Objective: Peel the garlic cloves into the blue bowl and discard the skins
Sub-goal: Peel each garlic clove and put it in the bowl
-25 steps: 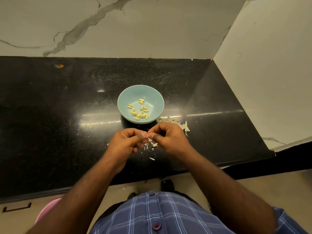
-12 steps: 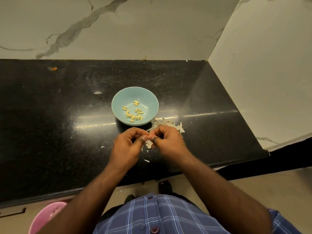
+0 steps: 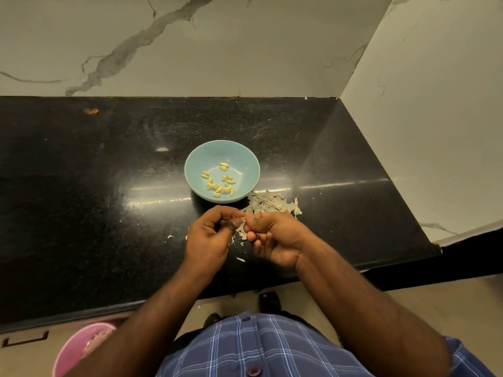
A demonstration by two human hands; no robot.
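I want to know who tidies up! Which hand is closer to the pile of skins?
Right. The right hand sits just below the skin pile, nearly touching; the left hand is farther left.

bowl (image 3: 246,156) set mid table (image 3: 81,186), peeled cloves (image 3: 219,180) held in it, skins (image 3: 275,205) piled just right-front of bowl, both hands (image 3: 206,240) placed before bowl, bin (image 3: 73,349) on floor lower left

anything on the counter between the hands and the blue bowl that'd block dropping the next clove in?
Nothing visible blocks it. The left hand and right hand work just in front of the blue bowl, with bare black counter between. The skin pile lies right of that path, beside the bowl.
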